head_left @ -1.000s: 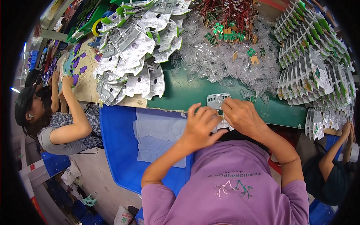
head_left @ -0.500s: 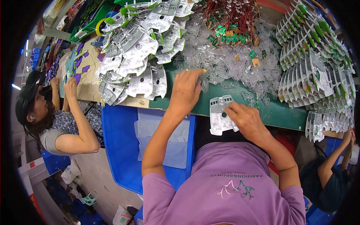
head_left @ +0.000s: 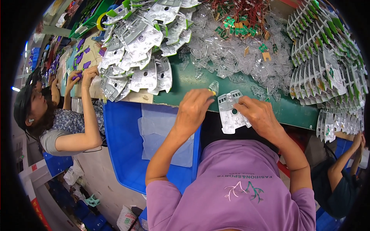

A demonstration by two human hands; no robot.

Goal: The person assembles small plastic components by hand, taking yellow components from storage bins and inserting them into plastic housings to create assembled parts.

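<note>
My right hand [head_left: 262,116] is closed on the right edge of a white and grey plastic shell [head_left: 232,118], which has a round hole and small slots. The shell is held at the table's front edge, its inner side facing up. My left hand [head_left: 194,111] pinches a small clear plastic part [head_left: 214,87] just left of the shell's top, not touching it. A bit of yellow shows at the left fingertips. Beyond my hands lies a heap of similar clear parts [head_left: 246,61] on the green table [head_left: 185,88].
White shells with green edges [head_left: 135,50] are piled at left, and more stand stacked [head_left: 320,69] at right. Small green circuit boards with red wires [head_left: 241,27] lie at the back. A blue bin [head_left: 123,154] stands below the table at left. Co-workers sit at left [head_left: 73,134] and right.
My left hand has come back from the clear heap toward me, bringing a clear part near the shell. The shell has tilted and shifted slightly right.
</note>
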